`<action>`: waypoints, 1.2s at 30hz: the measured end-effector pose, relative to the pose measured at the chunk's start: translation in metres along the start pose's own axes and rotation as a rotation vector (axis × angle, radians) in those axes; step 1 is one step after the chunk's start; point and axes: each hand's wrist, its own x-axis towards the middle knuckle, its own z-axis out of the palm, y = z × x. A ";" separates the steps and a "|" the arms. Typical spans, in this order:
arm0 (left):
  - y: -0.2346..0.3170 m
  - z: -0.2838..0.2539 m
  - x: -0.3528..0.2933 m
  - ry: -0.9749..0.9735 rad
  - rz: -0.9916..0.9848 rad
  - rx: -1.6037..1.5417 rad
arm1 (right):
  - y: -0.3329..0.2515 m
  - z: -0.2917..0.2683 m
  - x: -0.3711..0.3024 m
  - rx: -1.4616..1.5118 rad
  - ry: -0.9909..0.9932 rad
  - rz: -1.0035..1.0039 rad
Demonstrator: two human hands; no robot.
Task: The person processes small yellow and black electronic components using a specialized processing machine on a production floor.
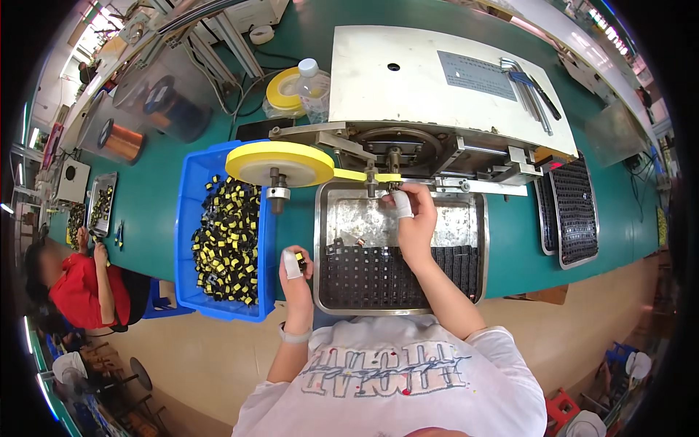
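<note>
Desk [513, 247]: green top, carrying everything listed below.
Taping machine [393, 80]: off-white casing, its working head facing the person.
Metal tray [357, 209]: below the head; dark coil bobbins [378, 280] in rows across the near part, a few loose ones beyond the rows.
Blue plastic bin [268, 247]: left of the tray; a loose heap of yellow-banded coils [226, 247] inside.
Roll of yellow tape [251, 162]: mounted on the machine's left, overhanging the bin.
Right hand [416, 215]: one finger in white wrap; fingertips brought together at a small dark part [394, 186] on the head. Whether they grip it or only steady it, cannot tell.
Left hand [296, 273]: likewise wrapped on one finger; curled around a single black-and-yellow coil [299, 258], between bin and tray.
Yellow tape strip [349, 174]: runs from roll to head, ending just above the right fingertips.
Hazards, as judged: a part seated askew could take its tape crooked; fingertips so near the head could be nipped should it turn; slack in the strip could wrinkle the band; a loosened left grasp could drop the coil among the bobbins.
</note>
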 end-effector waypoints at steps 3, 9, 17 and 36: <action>-0.020 -0.014 0.010 -0.009 0.179 0.169 | -0.005 -0.006 0.001 0.108 -0.017 0.071; -0.039 -0.022 0.015 0.088 0.335 0.395 | -0.026 -0.051 -0.030 -0.260 -0.126 0.125; -0.047 -0.034 0.014 0.080 0.346 0.245 | 0.005 -0.117 -0.043 -0.730 -0.233 -0.101; -0.051 -0.033 0.029 0.006 0.506 0.328 | -0.012 -0.164 -0.043 -0.517 -0.336 -0.010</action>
